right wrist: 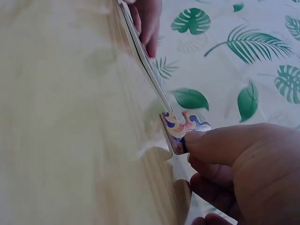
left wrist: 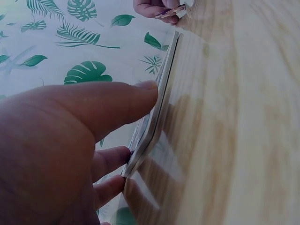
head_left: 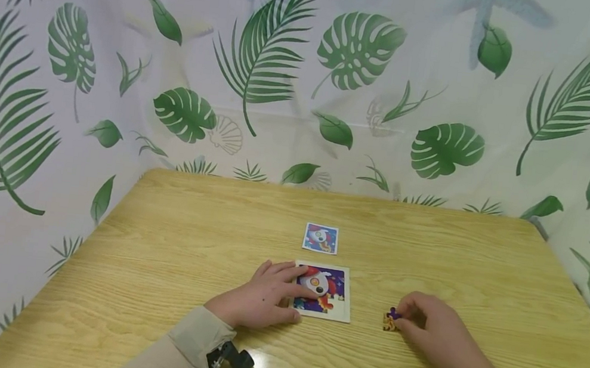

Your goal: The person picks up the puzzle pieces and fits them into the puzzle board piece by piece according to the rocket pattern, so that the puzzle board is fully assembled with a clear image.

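My left hand (head_left: 267, 298) lies spread over the left side of a jigsaw puzzle (head_left: 325, 274) in a white frame, fingers extended across the picture and thumb near the lower left edge. The puzzle shows a white and red character on dark blue, with a pale gap at its lower right. To the right of the frame, my right hand (head_left: 433, 330) pinches a purple and orange jigsaw piece (head_left: 390, 321) between thumb and finger. In the right wrist view the piece (right wrist: 178, 131) is tilted, close over the table, its knobs facing away from the hand.
Behind the frame a small picture card (head_left: 321, 238) with a similar design lies on the wooden table (head_left: 204, 228). A white leaf-patterned curtain (head_left: 285, 75) stands along the table's back and sides. A black wrist device (head_left: 233, 358) sits at the left sleeve.
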Demonstrator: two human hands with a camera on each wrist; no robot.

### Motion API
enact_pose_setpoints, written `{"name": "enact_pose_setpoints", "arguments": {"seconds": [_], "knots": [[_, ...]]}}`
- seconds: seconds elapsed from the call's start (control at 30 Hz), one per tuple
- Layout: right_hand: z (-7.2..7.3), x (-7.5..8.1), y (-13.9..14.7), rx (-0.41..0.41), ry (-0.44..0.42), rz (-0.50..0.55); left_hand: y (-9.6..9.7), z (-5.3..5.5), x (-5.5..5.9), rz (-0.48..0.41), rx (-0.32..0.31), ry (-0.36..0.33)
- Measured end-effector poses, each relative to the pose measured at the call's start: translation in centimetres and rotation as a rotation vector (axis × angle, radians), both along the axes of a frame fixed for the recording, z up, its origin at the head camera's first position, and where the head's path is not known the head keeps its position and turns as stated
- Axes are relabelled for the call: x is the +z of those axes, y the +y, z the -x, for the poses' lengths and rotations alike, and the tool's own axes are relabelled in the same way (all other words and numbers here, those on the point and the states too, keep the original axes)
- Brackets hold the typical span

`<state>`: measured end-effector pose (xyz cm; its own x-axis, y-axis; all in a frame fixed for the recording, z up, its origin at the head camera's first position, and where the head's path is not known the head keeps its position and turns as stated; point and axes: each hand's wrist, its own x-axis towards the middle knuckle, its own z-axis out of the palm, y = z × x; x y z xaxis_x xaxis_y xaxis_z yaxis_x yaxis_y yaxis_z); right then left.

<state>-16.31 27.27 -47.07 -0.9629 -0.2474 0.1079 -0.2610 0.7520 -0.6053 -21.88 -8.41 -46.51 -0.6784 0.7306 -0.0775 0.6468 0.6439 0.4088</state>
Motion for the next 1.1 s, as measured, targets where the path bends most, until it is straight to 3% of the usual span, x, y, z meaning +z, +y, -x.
{"name": "enact_pose_setpoints", "arguments": {"seconds": [0.27, 0.47, 0.83, 1.1], "knots": [[0.7, 0.4, -3.6, -0.069, -0.073, 0.103, 0.1, -0.1, 0.1, 0.004, 0.008, -0.013], [1.3, 0.7, -6.4, -0.077, -0.081, 0.159, 0.1, -0.2, 0.1, -0.005, 0.001, -0.006], [2.8, 0.5, -9.6, -0.093, -0.108, 0.052, 0.1, -0.1, 0.0, -0.004, -0.004, -0.008], [3.1, 0.4, -9.8, -0.038, -0.013, -0.068, 0.0, -0.1, 0.1, -0.009, -0.008, -0.017]]}}
